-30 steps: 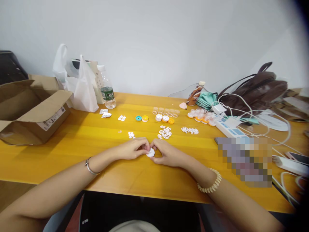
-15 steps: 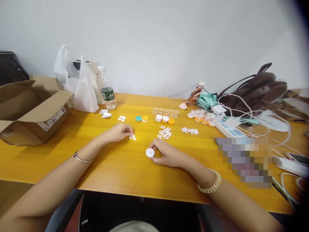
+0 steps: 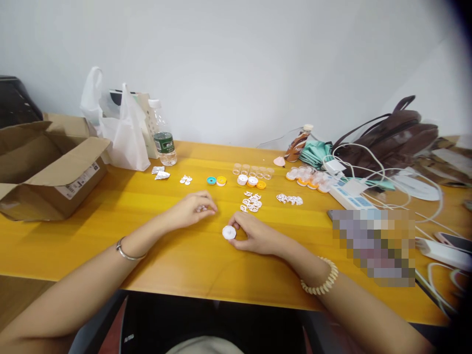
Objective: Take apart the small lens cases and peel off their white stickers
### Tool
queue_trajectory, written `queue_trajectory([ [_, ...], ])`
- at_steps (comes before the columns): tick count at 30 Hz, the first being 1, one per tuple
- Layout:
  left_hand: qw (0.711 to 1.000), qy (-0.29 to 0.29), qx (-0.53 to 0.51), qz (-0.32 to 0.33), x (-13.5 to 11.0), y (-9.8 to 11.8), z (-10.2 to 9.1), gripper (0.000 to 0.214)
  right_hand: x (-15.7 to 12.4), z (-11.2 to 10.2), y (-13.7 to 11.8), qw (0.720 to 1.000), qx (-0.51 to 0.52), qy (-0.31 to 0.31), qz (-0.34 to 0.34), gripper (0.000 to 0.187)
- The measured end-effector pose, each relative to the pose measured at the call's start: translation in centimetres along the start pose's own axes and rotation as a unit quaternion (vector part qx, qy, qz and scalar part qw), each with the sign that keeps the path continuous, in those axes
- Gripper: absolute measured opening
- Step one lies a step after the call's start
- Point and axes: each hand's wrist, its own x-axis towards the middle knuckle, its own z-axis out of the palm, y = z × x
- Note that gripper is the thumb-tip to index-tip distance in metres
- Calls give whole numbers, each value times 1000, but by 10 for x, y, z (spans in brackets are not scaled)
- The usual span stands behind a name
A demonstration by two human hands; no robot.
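Beyond white disc [image 3: 229,232] in right hand [image 3: 250,233], white-lettered green bottle label [image 3: 164,142].

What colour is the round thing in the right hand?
White: the round piece in the right hand shows best in the head view.

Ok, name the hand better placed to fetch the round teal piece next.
Probably the left hand: nearer the round teal piece, while the right hand holds a round white piece. Whether the left grips anything is unclear.
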Motion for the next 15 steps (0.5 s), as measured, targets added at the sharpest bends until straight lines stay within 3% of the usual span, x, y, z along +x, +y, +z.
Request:
queue_trajectory([
  [6, 990, -74, -68, 100, -3, 19, 31, 18, 2, 0, 1, 1000, 3, 0, -16, 16],
  [15, 991, -75, -86, 74, -1, 21, 43, 18, 2, -2, 1, 1000, -2, -12, -15, 13],
])
